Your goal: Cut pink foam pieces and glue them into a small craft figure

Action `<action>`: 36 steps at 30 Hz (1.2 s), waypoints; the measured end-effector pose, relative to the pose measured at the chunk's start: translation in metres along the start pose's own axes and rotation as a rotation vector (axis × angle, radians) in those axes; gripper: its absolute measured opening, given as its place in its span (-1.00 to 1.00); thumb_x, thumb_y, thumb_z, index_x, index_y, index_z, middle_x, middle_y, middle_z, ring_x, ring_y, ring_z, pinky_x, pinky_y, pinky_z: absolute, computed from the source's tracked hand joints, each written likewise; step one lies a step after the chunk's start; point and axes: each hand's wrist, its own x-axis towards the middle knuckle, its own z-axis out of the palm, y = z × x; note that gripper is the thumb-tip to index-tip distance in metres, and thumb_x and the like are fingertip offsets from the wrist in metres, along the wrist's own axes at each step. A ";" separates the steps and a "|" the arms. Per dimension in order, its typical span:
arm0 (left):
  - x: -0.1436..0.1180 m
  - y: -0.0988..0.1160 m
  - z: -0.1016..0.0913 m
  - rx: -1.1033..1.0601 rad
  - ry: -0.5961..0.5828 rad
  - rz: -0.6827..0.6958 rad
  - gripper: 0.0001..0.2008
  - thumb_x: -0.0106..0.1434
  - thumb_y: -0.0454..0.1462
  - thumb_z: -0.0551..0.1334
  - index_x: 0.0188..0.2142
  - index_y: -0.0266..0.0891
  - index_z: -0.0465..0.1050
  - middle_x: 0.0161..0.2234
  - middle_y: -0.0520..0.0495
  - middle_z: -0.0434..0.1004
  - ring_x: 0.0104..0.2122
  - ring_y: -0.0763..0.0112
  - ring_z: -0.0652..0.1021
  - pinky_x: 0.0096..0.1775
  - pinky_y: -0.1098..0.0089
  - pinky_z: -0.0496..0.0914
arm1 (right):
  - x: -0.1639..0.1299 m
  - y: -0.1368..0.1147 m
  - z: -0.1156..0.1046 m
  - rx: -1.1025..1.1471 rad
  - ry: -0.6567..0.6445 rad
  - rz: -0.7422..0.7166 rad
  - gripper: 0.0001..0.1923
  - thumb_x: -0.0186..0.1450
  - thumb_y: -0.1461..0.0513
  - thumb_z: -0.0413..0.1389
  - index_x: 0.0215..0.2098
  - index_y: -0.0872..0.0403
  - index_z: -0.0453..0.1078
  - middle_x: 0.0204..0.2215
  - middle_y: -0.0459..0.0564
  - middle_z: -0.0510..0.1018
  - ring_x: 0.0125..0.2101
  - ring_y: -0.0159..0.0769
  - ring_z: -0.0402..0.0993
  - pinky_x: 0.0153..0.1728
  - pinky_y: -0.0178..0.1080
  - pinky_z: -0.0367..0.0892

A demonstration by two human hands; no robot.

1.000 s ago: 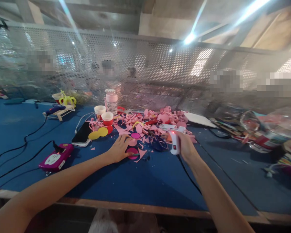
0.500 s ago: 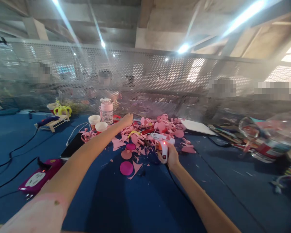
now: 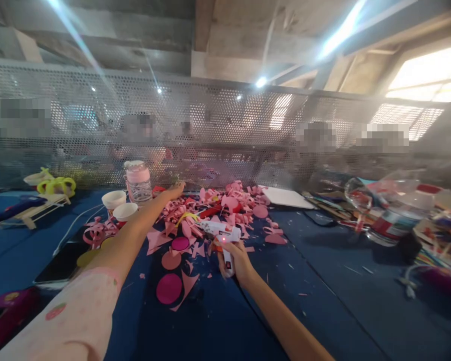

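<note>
My right hand (image 3: 237,258) is wrapped round the handle of a white and orange glue gun (image 3: 222,230). A small red light glows on the gun, its nozzle pointing left over the pink scraps. My left hand (image 3: 177,190) reaches to the far edge of the pile of pink cut pieces (image 3: 231,203), near the mesh screen. Its fingers are too small and unclear to read. Nearer me lie a magenta disc (image 3: 169,288), a salmon disc (image 3: 171,260) and a smaller magenta disc (image 3: 180,243). A yellow strip (image 3: 186,218) rests among the scraps.
Left of the pile stand two paper cups (image 3: 125,214) and a pink-topped bottle (image 3: 138,181). A dark tablet-like slab (image 3: 62,263) lies beneath my left arm. At right are a white board (image 3: 287,197) and a large plastic bottle (image 3: 394,220). A perforated screen (image 3: 218,130) runs behind.
The view has swung right and nearer the table, so things sit further left. My right hand has tipped the glue gun more sideways. My left arm still reaches to the back of the pile.
</note>
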 end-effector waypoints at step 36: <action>0.020 -0.020 -0.015 0.000 -0.082 0.242 -0.78 0.24 -0.24 0.18 -0.14 -0.29 0.41 -0.14 -0.13 0.46 -0.15 0.31 0.48 -0.13 0.25 0.39 | 0.000 -0.004 -0.006 0.024 0.095 -0.024 -0.68 0.04 0.12 0.09 -0.41 0.23 0.47 -0.91 -0.16 0.26 -0.91 -0.45 0.10 -0.88 -0.41 -0.02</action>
